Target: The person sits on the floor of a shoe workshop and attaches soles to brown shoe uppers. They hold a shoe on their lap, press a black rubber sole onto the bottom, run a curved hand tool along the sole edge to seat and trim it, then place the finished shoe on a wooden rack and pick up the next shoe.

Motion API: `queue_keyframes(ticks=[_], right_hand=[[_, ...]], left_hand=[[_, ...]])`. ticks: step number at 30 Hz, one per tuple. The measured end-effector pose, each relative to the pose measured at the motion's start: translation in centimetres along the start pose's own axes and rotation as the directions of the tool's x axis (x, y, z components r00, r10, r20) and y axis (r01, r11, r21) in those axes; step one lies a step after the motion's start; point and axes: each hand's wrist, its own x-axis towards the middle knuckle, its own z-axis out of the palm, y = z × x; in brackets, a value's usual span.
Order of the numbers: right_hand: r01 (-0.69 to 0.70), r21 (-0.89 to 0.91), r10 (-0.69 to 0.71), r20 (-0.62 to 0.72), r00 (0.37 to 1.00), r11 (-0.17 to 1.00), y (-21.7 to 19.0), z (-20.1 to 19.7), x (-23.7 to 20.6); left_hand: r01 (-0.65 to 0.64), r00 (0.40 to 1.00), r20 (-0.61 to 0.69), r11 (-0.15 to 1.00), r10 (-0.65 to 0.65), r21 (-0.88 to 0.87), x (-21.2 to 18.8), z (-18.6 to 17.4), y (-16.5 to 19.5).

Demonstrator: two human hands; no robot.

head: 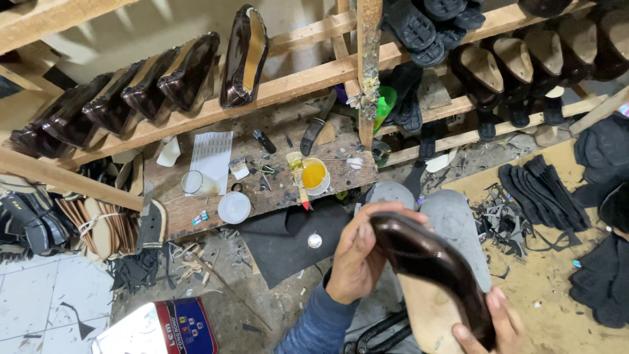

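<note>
Item: brown shoe upper on its last (432, 275), in our two hands. Left grip (357, 259) clasps the toe; right grip (491, 324) clasps the heel. Glue pot (315, 175) on the worktop (196, 210) beyond.

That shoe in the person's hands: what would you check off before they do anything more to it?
1. Shoe held at both ends: ok; left hand grips the toe end, right hand the heel end.
2. Sole side in view: ok; pale insole faces the camera.
3. Glue pot open: ok; yellow contents show.
4. Brush at hand: ok; it lies beside the pot on the bench.
5. Glue already on the shoe: cannot tell.
</note>
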Motion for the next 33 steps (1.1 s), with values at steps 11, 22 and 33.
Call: queue_keyframes(ticks=[11, 22, 33], right_hand=[[0.193, -0.165, -0.208, -0.085, 0.974, 0.967, 0.0, 0.5, 1.3], [0.064, -0.190, -0.078, -0.065, 0.995, 0.980, -2.6, 0.4, 1.7], [0.138, -0.100, -0.158, -0.227, 0.961, 0.985, -2.4, 1.4, 3.1]], left_hand=[[-0.120, 0.993, -0.018, 0.989, 0.119, -0.084, -0.4, -0.1, -0.8], [-0.102, 0.992, -0.083, 0.983, 0.090, -0.150, -0.2, -1.3, -1.7], [-0.118, 0.993, -0.022, 0.993, 0.117, -0.030, -0.6, 0.5, -0.7]])
